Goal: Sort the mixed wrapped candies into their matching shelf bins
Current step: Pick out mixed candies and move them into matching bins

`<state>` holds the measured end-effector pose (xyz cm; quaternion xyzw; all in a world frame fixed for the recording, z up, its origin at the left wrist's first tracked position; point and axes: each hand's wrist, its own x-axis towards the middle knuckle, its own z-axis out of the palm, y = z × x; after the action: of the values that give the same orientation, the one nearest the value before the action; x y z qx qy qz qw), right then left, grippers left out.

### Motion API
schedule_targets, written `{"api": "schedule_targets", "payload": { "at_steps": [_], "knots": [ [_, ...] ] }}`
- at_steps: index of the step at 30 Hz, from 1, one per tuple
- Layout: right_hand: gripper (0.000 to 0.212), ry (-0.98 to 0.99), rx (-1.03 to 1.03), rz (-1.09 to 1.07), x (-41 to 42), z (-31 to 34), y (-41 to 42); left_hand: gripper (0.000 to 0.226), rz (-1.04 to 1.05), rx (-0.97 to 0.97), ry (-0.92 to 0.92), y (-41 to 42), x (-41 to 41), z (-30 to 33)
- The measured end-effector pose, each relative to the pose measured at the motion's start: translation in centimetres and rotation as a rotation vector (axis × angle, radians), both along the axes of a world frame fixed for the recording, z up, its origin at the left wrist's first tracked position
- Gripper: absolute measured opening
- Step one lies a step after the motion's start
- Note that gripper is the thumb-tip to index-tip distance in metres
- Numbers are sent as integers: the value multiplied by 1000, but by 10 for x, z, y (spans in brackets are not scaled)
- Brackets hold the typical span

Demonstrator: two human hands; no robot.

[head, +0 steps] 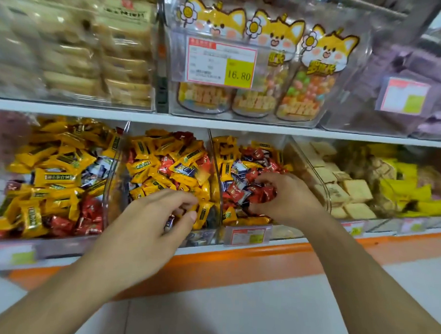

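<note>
Orange trim edges the shelf at lower centre of the frame, and just above it the left hand curls its fingers among yellow candies in the middle bin, though whether it pinches one I cannot tell, while the right hand cups a cluster of red candies in the bin to the right. Light, crinkly and likely slippery, the pieces are probably best pinched across the padded middle, not the twisted ends. Farther up, cartoon-fox bags stand behind a price tag.
</note>
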<state>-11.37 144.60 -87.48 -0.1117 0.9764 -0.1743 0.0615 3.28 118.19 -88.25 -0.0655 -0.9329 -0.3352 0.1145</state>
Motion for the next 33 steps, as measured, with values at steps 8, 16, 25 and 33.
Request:
{"api": "schedule_targets", "payload": {
  "at_steps": [8, 16, 25, 33],
  "knots": [
    [35, 102, -144, 21, 8, -4, 3, 31, -32, 15, -41, 13, 11, 1],
    [24, 173, -344, -56, 9, 0, 8, 24, 10, 74, -57, 11, 8, 4],
    [26, 150, -809, -120, 14, 9, -2, 16, 41, 155, -85, 10, -1, 8],
    [25, 114, -934, -189, 13, 7, -17, 17, 87, 231, -162, 9, -3, 5]
  ]
}}
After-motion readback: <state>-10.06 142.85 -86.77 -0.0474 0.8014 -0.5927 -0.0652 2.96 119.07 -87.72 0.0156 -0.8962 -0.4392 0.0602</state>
